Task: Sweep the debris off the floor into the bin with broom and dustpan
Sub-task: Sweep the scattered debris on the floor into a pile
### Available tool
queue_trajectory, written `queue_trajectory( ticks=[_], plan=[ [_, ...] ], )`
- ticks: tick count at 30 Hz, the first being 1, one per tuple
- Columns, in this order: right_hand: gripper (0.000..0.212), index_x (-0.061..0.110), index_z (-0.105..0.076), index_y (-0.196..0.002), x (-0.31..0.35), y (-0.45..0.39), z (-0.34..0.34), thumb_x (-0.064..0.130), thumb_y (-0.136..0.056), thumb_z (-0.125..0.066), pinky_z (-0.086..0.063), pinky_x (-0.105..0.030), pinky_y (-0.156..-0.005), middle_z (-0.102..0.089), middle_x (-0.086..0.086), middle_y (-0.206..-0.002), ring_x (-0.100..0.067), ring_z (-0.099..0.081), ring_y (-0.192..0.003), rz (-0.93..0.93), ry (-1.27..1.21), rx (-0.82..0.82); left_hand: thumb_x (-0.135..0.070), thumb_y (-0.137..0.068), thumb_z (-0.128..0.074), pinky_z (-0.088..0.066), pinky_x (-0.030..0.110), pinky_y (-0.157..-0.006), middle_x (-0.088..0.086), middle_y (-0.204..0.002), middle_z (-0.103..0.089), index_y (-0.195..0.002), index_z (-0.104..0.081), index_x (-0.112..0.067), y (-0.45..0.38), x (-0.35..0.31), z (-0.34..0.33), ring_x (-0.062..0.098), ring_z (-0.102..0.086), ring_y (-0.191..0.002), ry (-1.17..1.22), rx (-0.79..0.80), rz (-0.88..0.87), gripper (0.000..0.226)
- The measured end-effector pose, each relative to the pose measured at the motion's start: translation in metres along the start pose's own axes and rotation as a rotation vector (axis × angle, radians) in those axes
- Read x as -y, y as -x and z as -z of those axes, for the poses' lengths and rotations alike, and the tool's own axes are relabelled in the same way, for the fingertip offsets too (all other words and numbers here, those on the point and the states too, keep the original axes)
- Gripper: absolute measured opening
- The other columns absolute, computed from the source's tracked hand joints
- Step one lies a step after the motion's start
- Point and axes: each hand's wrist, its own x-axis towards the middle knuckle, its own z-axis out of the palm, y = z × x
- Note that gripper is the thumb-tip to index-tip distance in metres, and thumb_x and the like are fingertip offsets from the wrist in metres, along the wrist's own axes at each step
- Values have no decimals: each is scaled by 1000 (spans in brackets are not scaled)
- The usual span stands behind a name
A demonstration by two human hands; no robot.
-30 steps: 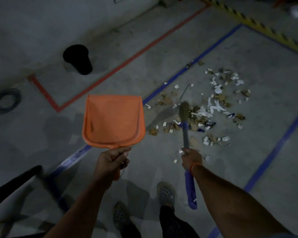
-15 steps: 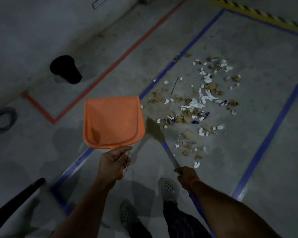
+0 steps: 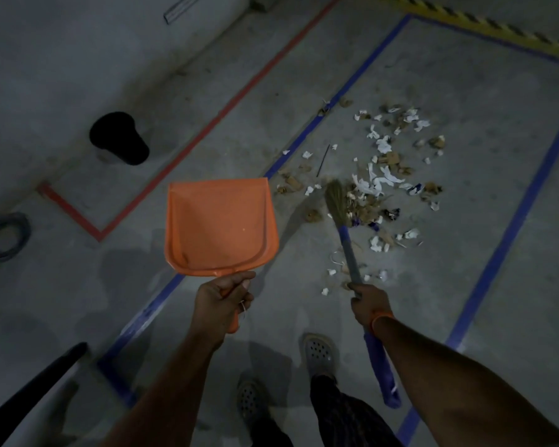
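My left hand [image 3: 221, 300] is wrapped around the handle of the orange dustpan [image 3: 220, 225], which I hold raised above the floor with its open lip pointing away from me. The pan appears empty; I see one pale speck in it and nothing more. My right hand [image 3: 367, 303] is clenched on the shaft of the broom [image 3: 346, 235], and the bristle head sits at the near left edge of the debris [image 3: 381, 185].

The debris lies scattered right of centre, inside the blue tape lines [image 3: 497, 253]: white paper scraps, brown bits, a thin dark stick at the far left of the patch. It is loose, not yet gathered into one pile. The bin [image 3: 120, 138] stands far to the left, beyond the red tape line [image 3: 188, 150], well apart from the scatter.

Risks noted, in my judgement:

1. The pan is off the floor and well left of the litter. Sweeping towards it now would send scraps under the lip or past it.
2. The paper looks light. A hard stroke would likely flick it wider, over the blue line.
3. Small pieces lie close to my right shoe [image 3: 320, 353]. A step forward may tread on them or drag them along.
4. The bin is a carry away. A tilted pan on that walk would spill.
5. Lighting is dim; dark fragments may be missed.
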Motion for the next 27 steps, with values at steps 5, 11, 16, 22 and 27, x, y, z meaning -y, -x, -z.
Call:
queue_trajectory(
  ticks=[5, 11, 16, 22, 27],
  plan=[
    [43, 22, -64, -127, 28, 7, -16, 10, -86, -58, -51, -34, -98, -66, -12, -123, -28, -66, -105, 83, 52, 75, 0, -93, -62, -53, 24, -60, 10, -69, -67, -103, -75, -9, -6, -11, 3, 16, -63, -64, 15, 8, 8, 18],
    [43, 24, -61, -130, 71, -2, -48, 14, -88, -55, -44, -24, -102, -59, -8, -132, -22, -60, -116, 127, 80, 223, -4, -94, -64, -53, 26, -61, 8, -69, -68, -103, -77, -12, -23, -28, 21, 15, -65, -65, -47, -42, -29, 18],
    [42, 23, -62, -128, 111, -34, -78, 12, -88, -56, -42, -23, -103, -58, -5, -132, -21, -59, -118, 118, 74, 317, -5, -95, -62, -53, 29, -65, 9, -71, -68, -107, -75, -9, -43, -31, 36, 17, -64, -68, -57, -74, -54, 18],
    [42, 21, -65, -123, 132, -88, -90, 10, -84, -58, -56, -38, -91, -65, -5, -123, -25, -68, -101, -51, -34, 195, -2, -95, -61, -50, 22, -56, 11, -68, -65, -104, -74, -6, -81, -26, 53, 14, -61, -61, -41, -56, -1, 17],
    [47, 21, -61, -131, 159, -106, -80, 15, -84, -60, -48, -30, -102, -61, -8, -131, -25, -61, -115, -137, -66, 1, 0, -95, -60, -51, 21, -55, 12, -68, -66, -104, -74, -4, -129, -41, 75, 12, -62, -59, -44, 10, 24, 17]
  ],
)
